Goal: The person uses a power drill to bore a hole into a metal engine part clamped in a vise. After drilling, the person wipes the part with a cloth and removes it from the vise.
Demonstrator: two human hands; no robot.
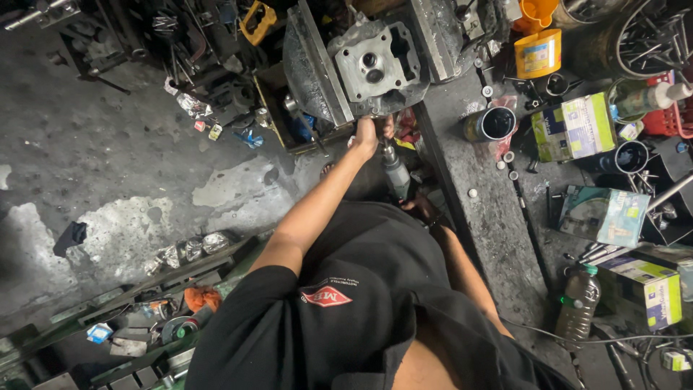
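A grey metal cylinder head [375, 66] is clamped between the dark jaws of a large vise [312, 68] at the top centre. My left hand [367, 136] reaches up and curls its fingers against the lower edge of the head. My right hand [422, 209], mostly hidden behind my black shirt, grips the rear of a grey-green power tool [395, 173]. The tool points up toward the underside of the head, just right of my left hand. Its tip is hidden.
A dark workbench [491, 217] runs along the right, with metal cylinder sleeves [489, 124], cardboard boxes [574, 126], a yellow tub [538, 54] and a plastic bottle [580, 300]. On the left is stained concrete floor [94, 144]. A green rack with scraps [159, 310] lies lower left.
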